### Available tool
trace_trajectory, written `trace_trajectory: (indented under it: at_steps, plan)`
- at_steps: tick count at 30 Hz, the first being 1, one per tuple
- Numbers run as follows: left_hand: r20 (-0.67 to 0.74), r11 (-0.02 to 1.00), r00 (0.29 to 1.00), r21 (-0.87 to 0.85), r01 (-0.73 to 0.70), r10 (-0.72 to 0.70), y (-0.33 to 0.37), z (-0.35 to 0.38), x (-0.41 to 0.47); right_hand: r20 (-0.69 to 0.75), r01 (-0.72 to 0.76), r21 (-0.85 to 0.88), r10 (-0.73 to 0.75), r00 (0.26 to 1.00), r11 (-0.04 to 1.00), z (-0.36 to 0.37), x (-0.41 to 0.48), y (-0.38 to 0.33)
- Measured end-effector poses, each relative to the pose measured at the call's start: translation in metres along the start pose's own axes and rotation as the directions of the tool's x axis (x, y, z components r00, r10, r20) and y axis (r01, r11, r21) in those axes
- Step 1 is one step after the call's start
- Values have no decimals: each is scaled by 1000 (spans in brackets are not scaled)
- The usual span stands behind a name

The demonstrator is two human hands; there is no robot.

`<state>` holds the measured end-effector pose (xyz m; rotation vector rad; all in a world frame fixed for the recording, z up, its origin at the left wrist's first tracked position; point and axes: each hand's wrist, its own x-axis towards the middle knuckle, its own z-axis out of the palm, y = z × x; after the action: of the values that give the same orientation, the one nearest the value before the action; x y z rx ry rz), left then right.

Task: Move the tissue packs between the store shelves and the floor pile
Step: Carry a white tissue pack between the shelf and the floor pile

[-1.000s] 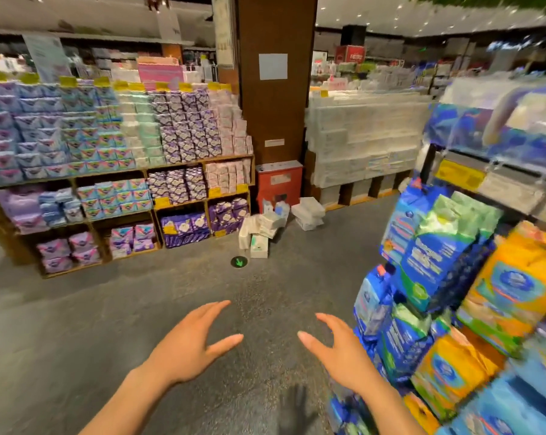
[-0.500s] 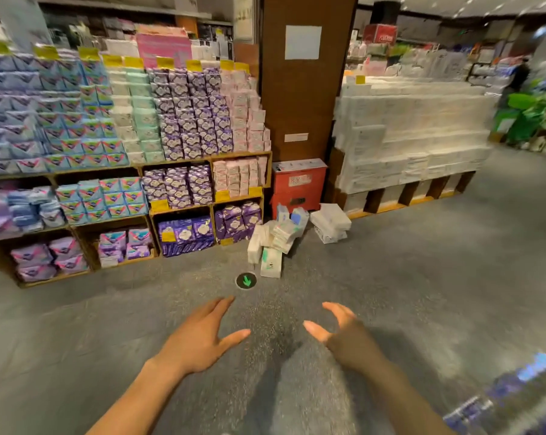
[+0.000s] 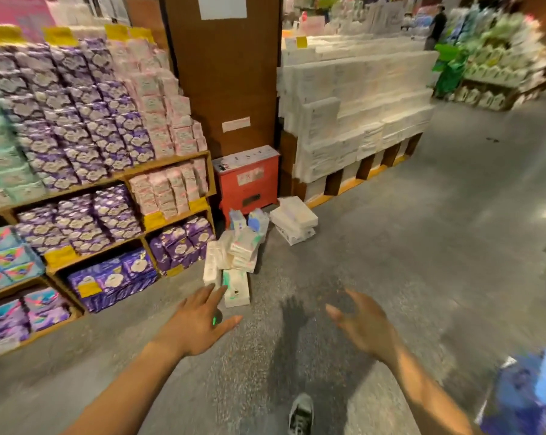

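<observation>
From the head camera, both arms reached out low over the grey floor (image 3: 422, 246). The left hand (image 3: 199, 324) was spread wide with its fingers apart, and it held nothing. The right hand (image 3: 362, 324) was open too, its fingers a little curled, and it also held nothing. The two hands were apart from each other, with bare floor between them.

The floor pile of tissue packs (image 3: 240, 249) sat a bit farther off, just past the left hand, close to the wooden shelves (image 3: 171, 164) on the left. One pack (image 3: 236, 288) lay at the near edge of the pile, very near the left fingertips but not touching them. A few white packs (image 3: 293, 222) lay stacked just right of the pile. A red box (image 3: 248, 183) stood behind the pile, against a brown pillar (image 3: 227, 73). A grey shoe (image 3: 301, 414) showed at the bottom.
</observation>
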<state>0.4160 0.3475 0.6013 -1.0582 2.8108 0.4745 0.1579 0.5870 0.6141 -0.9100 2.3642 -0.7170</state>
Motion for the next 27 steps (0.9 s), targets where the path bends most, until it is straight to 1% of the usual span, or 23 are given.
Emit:
trace_trajectory:
  at_steps: [3, 7, 11, 14, 18, 22, 27]
  plan:
    - [17, 1000, 1000, 3, 4, -4, -3, 0, 95, 20, -10, 48, 9, 1000, 999, -15, 89, 6]
    - [0, 996, 997, -44, 73, -73, 0, -22, 202, 98, 3, -10, -2, 995, 1000, -61, 219, -15]
    - [-30, 993, 994, -46, 105, -107, -2, -57, 298, 108, 129, -120, -116, 987, 984, -105, 331, -54]
    - [-46, 991, 991, -49, 123, -125, -6, -71, 359, 159, 201, -169, -174, 972, 965, -123, 408, -82]
    - [17, 983, 986, -75, 165, -164, -18, -82, 447, 195, 277, -194, -240, 951, 941, -123, 518, -112]
    - [1, 962, 974, -160, 223, -226, -54, -69, 548, 273, 305, -265, -232, 933, 914, -105, 643, -133]
    - [53, 923, 947, -212, 320, -316, -97, -55, 674, 338, 305, -325, -191, 921, 895, -83, 788, -157]
